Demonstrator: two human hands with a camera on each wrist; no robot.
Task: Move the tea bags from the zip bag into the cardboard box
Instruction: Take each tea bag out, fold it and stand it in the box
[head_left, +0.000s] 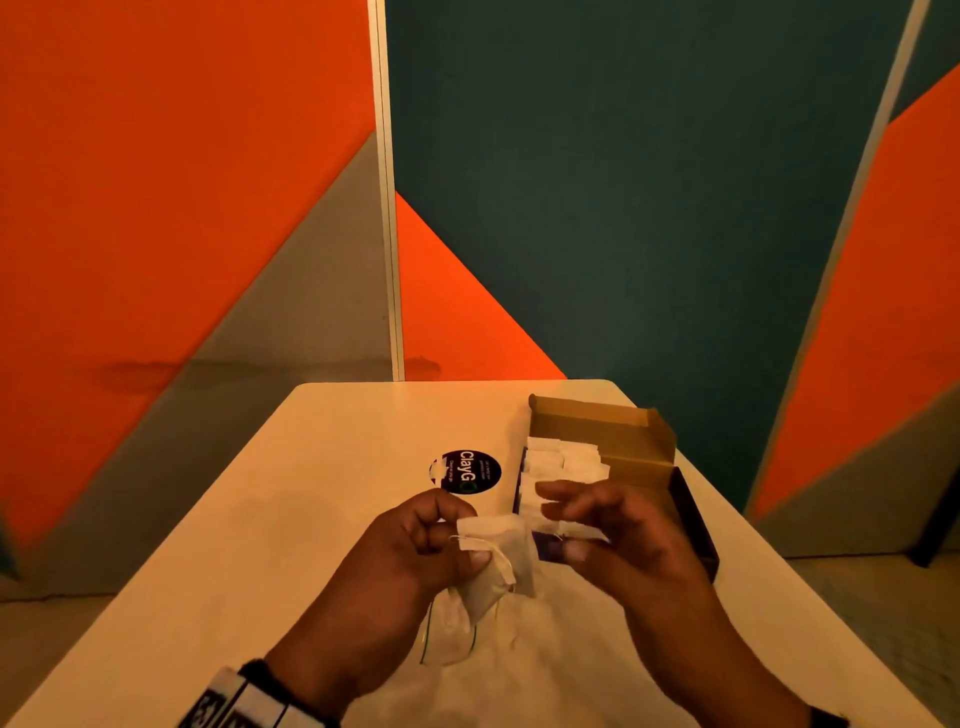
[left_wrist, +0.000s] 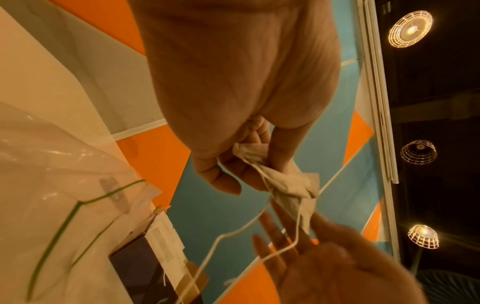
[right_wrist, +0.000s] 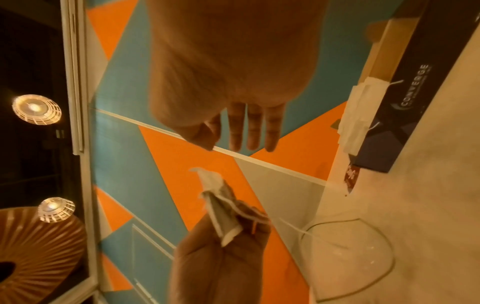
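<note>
- Two hands are hovering over the table (head_left: 322, 467) in the head view. The left hand (head_left: 415, 551) is pinching a small bunch of tea bags (head_left: 498, 556), thumb on top, fingers curled under. The zip bag (head_left: 449, 631) is lying flat on the table right below that hand, see-through with a green line at its mouth.
- The right hand (head_left: 618, 535) is sitting just beside the left one with fingers loosely spread, gripping nothing as far as I can tell. The cardboard box (head_left: 644, 441) is lying open just past its fingertips, already holding a row of white tea bags.
- Left wrist view: the left hand (left_wrist: 233, 115) is clamping the crumpled tea bags (left_wrist: 283, 183), strings dangling down over the right hand (left_wrist: 319, 265), which is lying open, palm up, under them. The zip bag (left_wrist: 52, 164) is off to the side, next to the box (left_wrist: 140, 257).
- Right wrist view: the right hand (right_wrist: 233, 82) is stretching its fingers out straight, apart from the tea bags (right_wrist: 221, 207) that the left hand (right_wrist: 221, 263) is pinching below it. The box (right_wrist: 415, 92) is off to the side with bags poking out.
</note>
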